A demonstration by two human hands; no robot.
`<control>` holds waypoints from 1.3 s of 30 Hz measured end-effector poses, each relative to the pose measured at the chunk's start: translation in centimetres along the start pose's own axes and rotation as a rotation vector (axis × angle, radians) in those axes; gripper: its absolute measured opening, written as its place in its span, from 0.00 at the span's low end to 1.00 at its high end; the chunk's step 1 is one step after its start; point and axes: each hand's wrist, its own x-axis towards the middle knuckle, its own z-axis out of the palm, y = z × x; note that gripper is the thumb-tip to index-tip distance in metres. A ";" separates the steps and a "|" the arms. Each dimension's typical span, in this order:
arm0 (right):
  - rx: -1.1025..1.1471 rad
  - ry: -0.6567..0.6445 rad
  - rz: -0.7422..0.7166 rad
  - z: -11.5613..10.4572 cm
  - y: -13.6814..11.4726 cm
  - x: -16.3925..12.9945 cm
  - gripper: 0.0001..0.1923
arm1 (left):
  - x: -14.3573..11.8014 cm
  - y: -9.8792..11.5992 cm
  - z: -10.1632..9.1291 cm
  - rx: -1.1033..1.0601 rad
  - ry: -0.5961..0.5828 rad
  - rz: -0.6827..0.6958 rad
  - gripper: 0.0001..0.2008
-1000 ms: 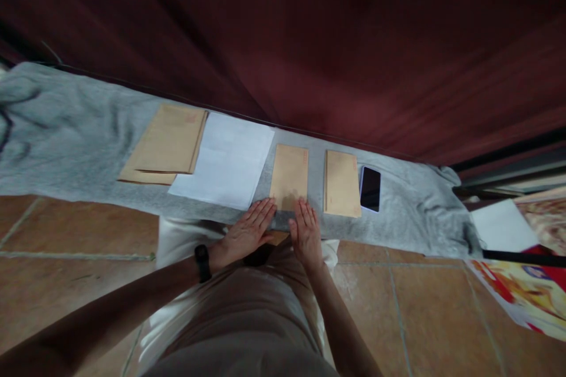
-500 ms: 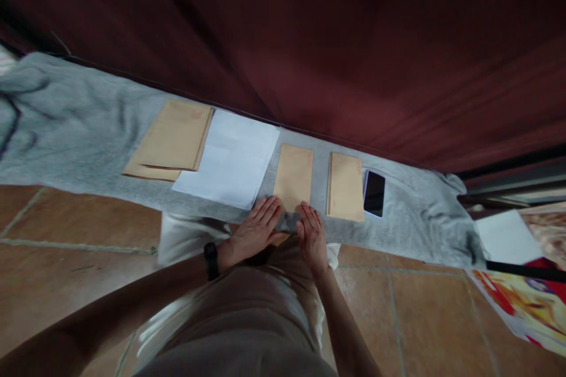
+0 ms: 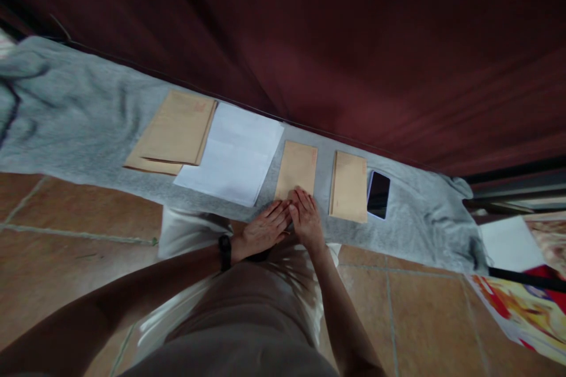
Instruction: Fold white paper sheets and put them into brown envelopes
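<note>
A small brown paper envelope (image 3: 297, 166) lies on a grey cloth in front of me. My left hand (image 3: 267, 225) rests flat at its near end, fingers stretched out. My right hand (image 3: 306, 221) lies on the same end with straight fingers, its fingertips close against those of the left. Both hands cover the envelope's near edge, so that part is hidden. Just right of it is a stack of similar envelopes (image 3: 349, 185). White paper sheets (image 3: 232, 153) lie to the left, partly under larger brown envelopes (image 3: 179, 126).
A phone (image 3: 379, 194) lies right of the envelope stack. The grey cloth (image 3: 88, 112) covers a long narrow surface against a dark red covering (image 3: 331, 59). Tiled floor (image 3: 420, 312) shows below, with a colourful printed bag or sheet (image 3: 530, 312) at lower right.
My right hand has slid left and slightly up along the envelope's near end, to meet the left fingertips. My left hand has shifted slightly right. The view has moved a little.
</note>
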 end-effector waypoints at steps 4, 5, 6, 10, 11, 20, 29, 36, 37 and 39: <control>-0.070 0.000 0.009 0.1 1.0 2.4 0.27 | 0.1 0.2 -0.1 -0.009 -0.016 -0.011 0.31; -0.087 0.003 0.009 0.2 1.3 3.0 0.27 | 0.1 0.2 -0.2 -0.010 -0.018 -0.015 0.31; -0.102 0.008 0.009 0.2 1.6 3.6 0.27 | 0.1 0.2 -0.3 -0.011 -0.018 -0.020 0.31; -0.147 0.059 0.036 0.8 2.5 6.1 0.28 | 0.0 0.2 -0.4 -0.027 -0.006 -0.026 0.31; -0.154 0.075 0.053 0.9 2.7 6.8 0.28 | 0.0 0.1 -0.5 -0.032 -0.003 -0.022 0.32; -0.195 0.145 0.147 1.6 4.1 12.7 0.28 | 0.3 0.0 -1.4 -0.053 -0.010 -0.015 0.33; -0.203 0.164 0.150 1.8 3.7 12.9 0.28 | 0.1 0.3 -1.5 -0.038 -0.017 -0.031 0.32; -0.166 0.108 0.057 1.4 2.3 7.2 0.27 | -0.1 0.2 -0.7 0.008 -0.018 -0.021 0.31; -0.156 0.094 0.043 1.2 2.2 6.4 0.26 | -0.1 0.1 -0.6 0.008 -0.012 -0.025 0.31; -0.137 0.067 0.023 0.8 2.0 4.8 0.26 | -0.1 0.1 -0.5 0.006 0.001 -0.029 0.31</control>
